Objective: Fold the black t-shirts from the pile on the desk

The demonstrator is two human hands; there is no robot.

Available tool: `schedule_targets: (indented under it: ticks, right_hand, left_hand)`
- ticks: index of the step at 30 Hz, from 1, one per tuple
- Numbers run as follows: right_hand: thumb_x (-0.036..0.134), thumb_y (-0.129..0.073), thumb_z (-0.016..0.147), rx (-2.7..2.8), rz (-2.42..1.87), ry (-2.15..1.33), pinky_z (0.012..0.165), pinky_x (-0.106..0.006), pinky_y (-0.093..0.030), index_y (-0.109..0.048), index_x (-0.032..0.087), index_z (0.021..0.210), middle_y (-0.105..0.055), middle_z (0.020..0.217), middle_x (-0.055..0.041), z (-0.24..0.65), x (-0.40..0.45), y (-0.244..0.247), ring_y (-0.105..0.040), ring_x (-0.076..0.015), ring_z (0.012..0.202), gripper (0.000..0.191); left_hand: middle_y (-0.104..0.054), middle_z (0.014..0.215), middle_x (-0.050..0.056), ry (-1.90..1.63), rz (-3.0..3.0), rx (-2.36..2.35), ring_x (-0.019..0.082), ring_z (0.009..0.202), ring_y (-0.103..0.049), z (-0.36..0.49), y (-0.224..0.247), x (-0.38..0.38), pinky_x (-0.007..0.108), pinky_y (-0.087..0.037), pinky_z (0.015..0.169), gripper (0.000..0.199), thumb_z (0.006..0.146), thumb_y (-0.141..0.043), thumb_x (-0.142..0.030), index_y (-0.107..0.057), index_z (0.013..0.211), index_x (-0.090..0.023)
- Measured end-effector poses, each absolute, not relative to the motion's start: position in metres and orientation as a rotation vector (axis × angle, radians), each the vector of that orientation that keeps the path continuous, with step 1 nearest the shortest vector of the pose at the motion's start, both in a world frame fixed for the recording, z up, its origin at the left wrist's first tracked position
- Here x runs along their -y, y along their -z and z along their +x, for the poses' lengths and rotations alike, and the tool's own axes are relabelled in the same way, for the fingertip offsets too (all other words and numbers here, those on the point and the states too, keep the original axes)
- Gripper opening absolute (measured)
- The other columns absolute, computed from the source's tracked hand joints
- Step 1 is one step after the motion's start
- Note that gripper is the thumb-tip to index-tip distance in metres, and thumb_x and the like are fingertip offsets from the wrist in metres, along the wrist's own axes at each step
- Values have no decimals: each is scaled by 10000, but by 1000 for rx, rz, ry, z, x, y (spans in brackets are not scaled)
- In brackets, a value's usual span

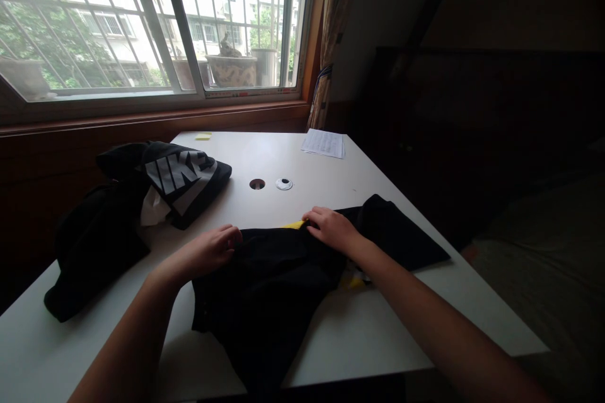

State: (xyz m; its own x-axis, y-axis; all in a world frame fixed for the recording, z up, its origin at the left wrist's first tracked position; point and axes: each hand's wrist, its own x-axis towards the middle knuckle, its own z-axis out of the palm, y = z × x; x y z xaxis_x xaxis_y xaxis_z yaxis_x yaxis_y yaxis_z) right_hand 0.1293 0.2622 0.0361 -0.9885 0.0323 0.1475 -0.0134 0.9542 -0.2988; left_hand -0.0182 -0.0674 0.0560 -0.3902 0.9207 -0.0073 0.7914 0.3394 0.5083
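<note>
A black garment [269,289] lies spread on the white table [227,150], its lower end reaching the front edge. Bent fingers of my left hand [212,252] close on its upper left corner. At the upper right edge, my right hand [328,227] pinches the cloth, beside a strip of yellow [293,225]. More dark cloth [401,233] extends to the right, behind my right forearm. A bit of yellow and white shows under that forearm.
A black garment with grey lettering [177,176] lies bunched at the left, more dark cloth [101,239] beside it. Papers [324,143] and a yellow note [203,136] lie at the back. A round hole [257,184] and white disc [284,184] are mid-table.
</note>
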Motion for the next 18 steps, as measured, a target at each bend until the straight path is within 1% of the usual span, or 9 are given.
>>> schedule_targets:
  ticks: [3,5,7,10,13,18]
  right_hand:
    - [193,-621,912,2905,41,-309,874,-327,-473,-720,227,997,-631,1069,-81,118,-267,-27,-584,-233,1037,135]
    - [165,-605,915,2866,93,-274,880,-328,-470,-713,217,964,-617,1071,-86,111,-269,-24,-568,-232,1039,129]
    - [136,-570,926,2848,155,-257,876,-319,-463,-704,214,962,-619,1065,-85,105,-271,-22,-561,-224,1027,159]
    - [106,-495,954,2849,291,-210,848,-306,-454,-695,218,997,-628,1057,-85,98,-276,-20,-553,-214,1005,233]
    - [100,-439,982,2843,453,-159,834,-310,-453,-700,222,1037,-635,1086,-97,95,-282,-17,-542,-217,1009,293]
    - [113,-415,1007,2871,615,-165,856,-324,-470,-717,230,1081,-655,1126,-103,96,-292,-16,-557,-214,1025,331]
  left_hand:
    - [-577,1134,69,-630,1474,-2427,215,929,-612,-32,-50,78,321,-501,801,347,883,-604,-313,-609,1223,-245]
    - [-561,1180,80,-656,1490,-2467,233,989,-608,-42,-43,81,351,-509,858,371,899,-614,-372,-614,1252,-258]
    - [-573,1132,78,-697,1510,-2465,220,942,-607,-51,-35,80,356,-515,841,333,929,-581,-407,-641,1217,-248]
    - [-587,1022,68,-746,1525,-2422,190,847,-589,-59,-28,75,325,-518,774,298,951,-545,-432,-683,1114,-224]
    - [-583,954,61,-779,1495,-2411,181,829,-572,-62,-28,71,289,-505,726,276,941,-544,-418,-697,1021,-202]
    - [-574,916,55,-829,1429,-2391,177,814,-550,-66,-28,73,277,-484,696,253,930,-540,-389,-678,963,-180]
